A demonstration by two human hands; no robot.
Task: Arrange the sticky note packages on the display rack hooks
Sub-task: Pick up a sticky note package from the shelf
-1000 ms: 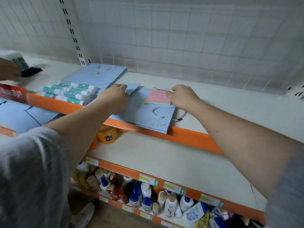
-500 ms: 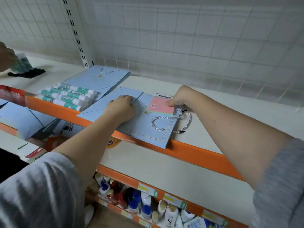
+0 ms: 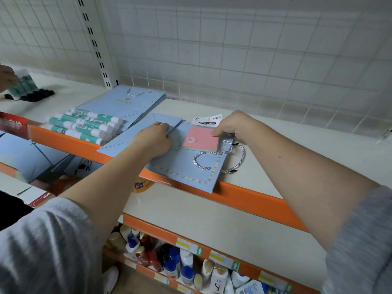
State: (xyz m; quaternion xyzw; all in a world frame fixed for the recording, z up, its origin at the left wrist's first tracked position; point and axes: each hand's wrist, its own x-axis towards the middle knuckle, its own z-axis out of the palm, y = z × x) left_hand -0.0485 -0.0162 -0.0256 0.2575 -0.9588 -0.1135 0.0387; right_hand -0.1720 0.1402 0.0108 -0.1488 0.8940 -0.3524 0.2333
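A pink sticky note package (image 3: 201, 140) with a white "STICKY NOTE" header lies on a flat light-blue gift bag (image 3: 186, 168) on the shelf. My right hand (image 3: 234, 127) pinches the package's upper right edge, thumb on the pink pad. My left hand (image 3: 156, 139) rests curled on the blue bag just left of the package, holding it down. Behind the shelf rises a white wire grid panel (image 3: 233, 49); no hooks show on it.
A pile of green-and-white glue sticks (image 3: 84, 126) and another blue bag (image 3: 123, 102) lie at left. Another person's hand (image 3: 6, 78) holds a packet at far left. The orange shelf edge (image 3: 244, 192) runs across the front; bottles (image 3: 180, 266) fill the lower shelf.
The view has risen and come closer. My right hand has slid the sticky note package out, so its header shows. My left hand has shifted slightly right on the bag.
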